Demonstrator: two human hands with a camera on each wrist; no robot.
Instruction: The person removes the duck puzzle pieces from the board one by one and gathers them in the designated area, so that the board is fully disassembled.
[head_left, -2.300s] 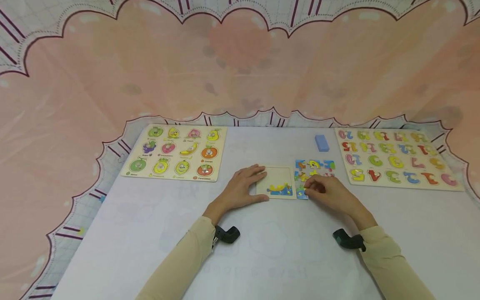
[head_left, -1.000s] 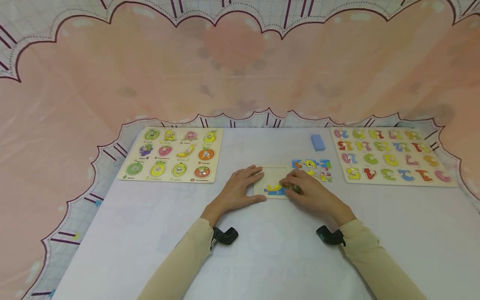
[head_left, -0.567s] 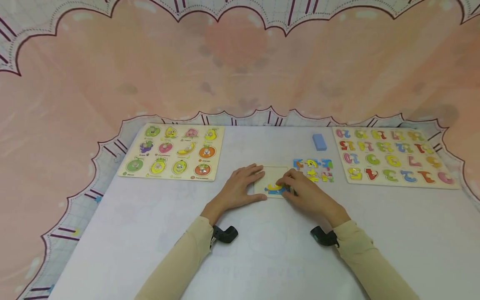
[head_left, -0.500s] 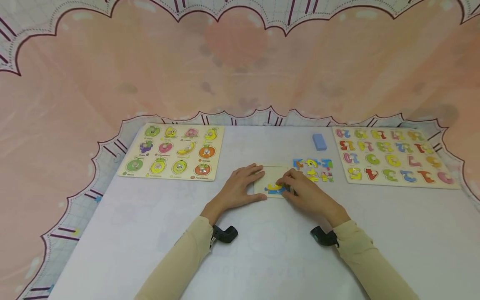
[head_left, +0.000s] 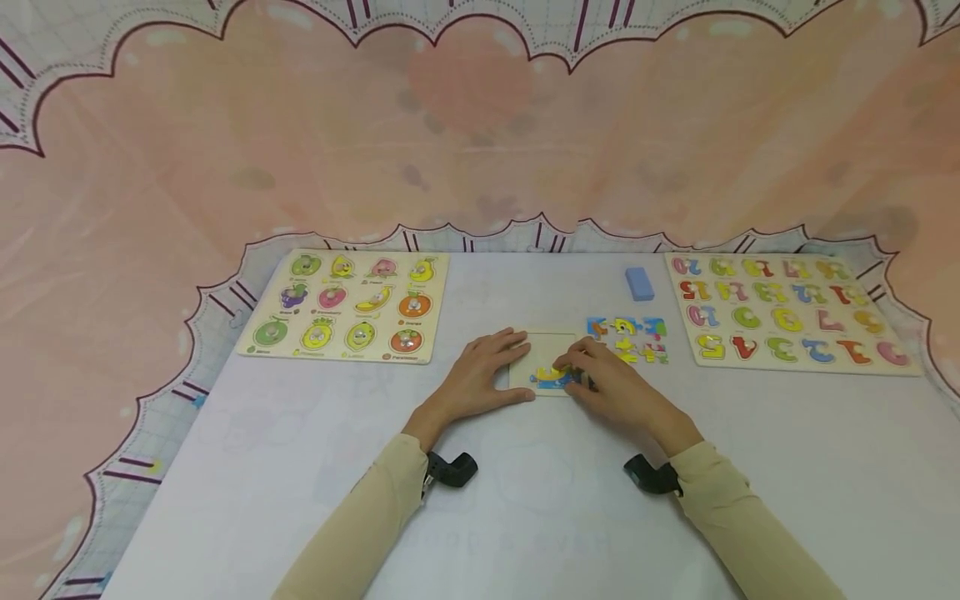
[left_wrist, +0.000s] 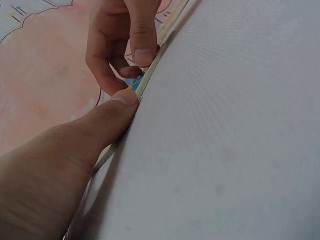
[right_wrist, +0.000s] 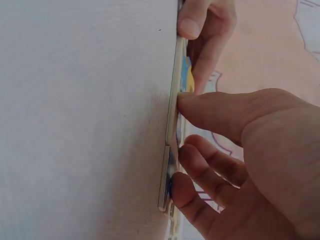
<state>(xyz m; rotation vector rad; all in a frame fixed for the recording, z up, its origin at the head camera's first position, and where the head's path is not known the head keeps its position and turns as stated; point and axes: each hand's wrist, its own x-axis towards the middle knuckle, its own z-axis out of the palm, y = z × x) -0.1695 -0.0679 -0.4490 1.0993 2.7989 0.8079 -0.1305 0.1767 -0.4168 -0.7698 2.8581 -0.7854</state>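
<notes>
A small square wooden puzzle tray [head_left: 543, 343] lies at mid-table, with blue and yellow jigsaw pieces [head_left: 551, 379] set in its lower part. My left hand [head_left: 480, 377] rests on its left side, fingers spread along the left edge and thumb at the near edge. Over the tray's lower right, my right hand [head_left: 618, 385] pinches a jigsaw piece [head_left: 582, 379], mostly hidden by the fingers. In the right wrist view the right thumb [right_wrist: 215, 112] touches the tray's side, the other fingers bent behind. Several loose jigsaw pieces [head_left: 626, 340] lie just right of the tray.
A fruit puzzle board [head_left: 345, 304] stands at the back left of the white table [head_left: 525, 517]. At the back right lies a number puzzle board [head_left: 787, 317]. A blue block [head_left: 639, 284] sits behind the loose pieces.
My right hand has moved left from the loose pieces to the tray, bringing a jigsaw piece with it. It has barely moved in the last half second. The left hand stays on the tray.
</notes>
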